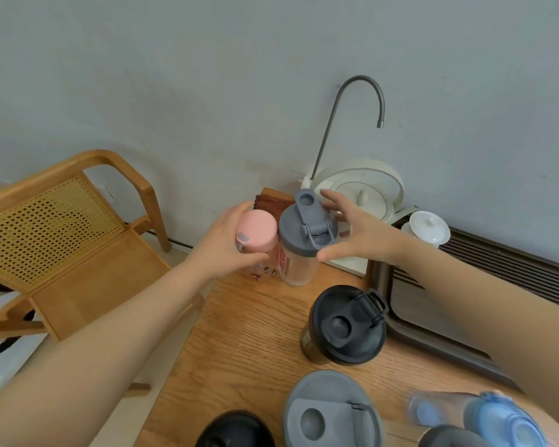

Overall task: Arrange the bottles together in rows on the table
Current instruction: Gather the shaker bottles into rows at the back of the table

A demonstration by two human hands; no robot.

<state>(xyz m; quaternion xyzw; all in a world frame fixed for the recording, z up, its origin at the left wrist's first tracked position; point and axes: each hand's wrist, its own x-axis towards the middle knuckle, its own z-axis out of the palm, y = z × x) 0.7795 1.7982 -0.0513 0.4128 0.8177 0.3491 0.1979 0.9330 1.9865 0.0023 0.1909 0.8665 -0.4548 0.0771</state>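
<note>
Bare wood lies open in the middle of the table [246, 333], between the two bottles at the far edge and the cluster at the near edge. At the far edge the pink-lidded bottle [258, 232] and the grey-lidded shaker [305, 232] stand touching, with no gap between them. The kettle [362, 191] crowds just behind the shaker. The black-lidded bottle [347, 325] stands against the tray [433, 327], closing the right side. The left edge is open toward the chair [78, 240].
</note>
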